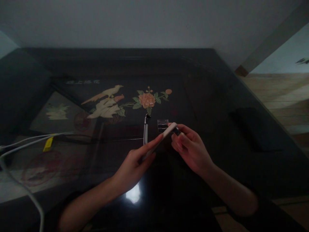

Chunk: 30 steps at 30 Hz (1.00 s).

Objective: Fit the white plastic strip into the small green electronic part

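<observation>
My left hand (136, 164) is closed round a slim white stick-shaped object (170, 129), which slants up to the right. At its upper end, the fingers of my right hand (189, 143) pinch a small dark piece (177, 131). Whether that piece is joined to the white object cannot be made out. Just beyond my hands lies a small clear plastic case (163, 123), partly covered by the white object. To its left, a thin white-and-black rod-like thing (145, 127) with a dark curved tip rests on the glossy table.
The black table (207, 83) bears a bird-and-flower picture (147, 100). White cables (21, 185) with a yellow tag (48, 143) run along the left side. A dark flat rectangular object (257, 129) lies near the right edge. A wall (120, 25) stands behind the table.
</observation>
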Tool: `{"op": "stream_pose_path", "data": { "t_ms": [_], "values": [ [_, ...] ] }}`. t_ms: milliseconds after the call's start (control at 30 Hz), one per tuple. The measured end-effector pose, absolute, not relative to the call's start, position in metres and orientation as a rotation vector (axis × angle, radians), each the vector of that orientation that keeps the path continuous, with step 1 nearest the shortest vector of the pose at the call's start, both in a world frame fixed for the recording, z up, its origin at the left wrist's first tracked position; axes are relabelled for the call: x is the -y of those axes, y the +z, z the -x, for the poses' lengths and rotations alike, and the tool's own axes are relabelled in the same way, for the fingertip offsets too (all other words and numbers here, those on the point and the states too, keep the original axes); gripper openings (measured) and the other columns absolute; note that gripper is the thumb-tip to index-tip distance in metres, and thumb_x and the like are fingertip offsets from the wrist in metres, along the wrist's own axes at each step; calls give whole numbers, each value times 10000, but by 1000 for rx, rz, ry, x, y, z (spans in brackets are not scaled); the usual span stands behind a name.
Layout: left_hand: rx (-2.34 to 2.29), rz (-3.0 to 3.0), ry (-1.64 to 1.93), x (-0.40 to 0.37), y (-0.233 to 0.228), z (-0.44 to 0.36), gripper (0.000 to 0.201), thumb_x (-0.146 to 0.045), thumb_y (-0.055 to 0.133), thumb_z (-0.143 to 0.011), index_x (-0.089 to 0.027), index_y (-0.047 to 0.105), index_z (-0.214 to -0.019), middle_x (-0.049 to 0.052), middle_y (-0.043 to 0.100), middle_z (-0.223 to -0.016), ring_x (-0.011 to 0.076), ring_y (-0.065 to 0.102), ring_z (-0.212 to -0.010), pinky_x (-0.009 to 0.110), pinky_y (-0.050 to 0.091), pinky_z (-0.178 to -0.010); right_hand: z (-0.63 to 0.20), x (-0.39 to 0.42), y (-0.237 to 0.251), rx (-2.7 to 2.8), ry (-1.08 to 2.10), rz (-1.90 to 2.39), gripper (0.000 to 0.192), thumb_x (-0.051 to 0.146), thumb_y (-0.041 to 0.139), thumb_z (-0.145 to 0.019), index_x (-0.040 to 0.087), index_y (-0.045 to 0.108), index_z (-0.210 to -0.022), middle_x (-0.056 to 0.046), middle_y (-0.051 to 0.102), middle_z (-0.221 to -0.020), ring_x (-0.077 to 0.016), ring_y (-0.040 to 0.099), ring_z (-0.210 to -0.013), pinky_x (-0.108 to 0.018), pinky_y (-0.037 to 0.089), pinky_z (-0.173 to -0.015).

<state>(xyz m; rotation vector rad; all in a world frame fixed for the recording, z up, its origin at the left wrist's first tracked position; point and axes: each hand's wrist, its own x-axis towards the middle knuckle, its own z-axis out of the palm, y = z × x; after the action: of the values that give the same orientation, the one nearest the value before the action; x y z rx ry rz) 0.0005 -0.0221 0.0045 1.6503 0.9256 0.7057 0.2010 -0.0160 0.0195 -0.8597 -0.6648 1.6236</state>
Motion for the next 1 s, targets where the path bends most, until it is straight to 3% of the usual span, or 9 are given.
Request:
{"op": "stream_pose_path", "data": {
  "t_ms": [200,433,500,633,1000],
  "values": [
    [-847,-1688,704,24,9,-2,552,-123,504,-956,-318,441,-1468,-6,582,-1431,149,638,-1205,245,487,-1034,-200,16,20,673,1600,881,309,353,833,-711,212,736,-968,80,438,-575,-53,277,-470,-234,205,-443],
    [-836,-1721,688,27,8,0,550,-129,512,-953,-298,439,-1471,-6,760,-1144,97,729,-820,171,579,-749,-200,16,21,693,1601,874,316,380,845,-698,238,762,-968,72,459,-575,-56,270,-472,-226,210,-441],
    [-861,-1714,677,26,7,1,532,-145,512,-956,-284,452,-1466,4,759,-1147,119,732,-894,194,581,-796,-200,16,21,682,1600,874,313,379,844,-701,234,763,-966,73,458,-574,-54,269,-471,-228,205,-443],
    [-887,-1686,687,23,9,-1,511,-153,495,-962,-276,467,-1457,14,654,-1353,172,656,-1174,291,499,-1033,-200,16,21,648,1607,883,330,373,849,-694,207,751,-963,79,452,-561,-51,274,-466,-232,209,-448],
    [-1004,-1625,704,18,9,-1,514,-212,492,-973,-285,426,-1477,9,522,-1476,203,537,-1326,347,432,-1118,-199,18,23,678,1604,871,344,396,839,-703,204,698,-952,89,451,-500,-64,262,-444,-250,179,-448]
  ]
}}
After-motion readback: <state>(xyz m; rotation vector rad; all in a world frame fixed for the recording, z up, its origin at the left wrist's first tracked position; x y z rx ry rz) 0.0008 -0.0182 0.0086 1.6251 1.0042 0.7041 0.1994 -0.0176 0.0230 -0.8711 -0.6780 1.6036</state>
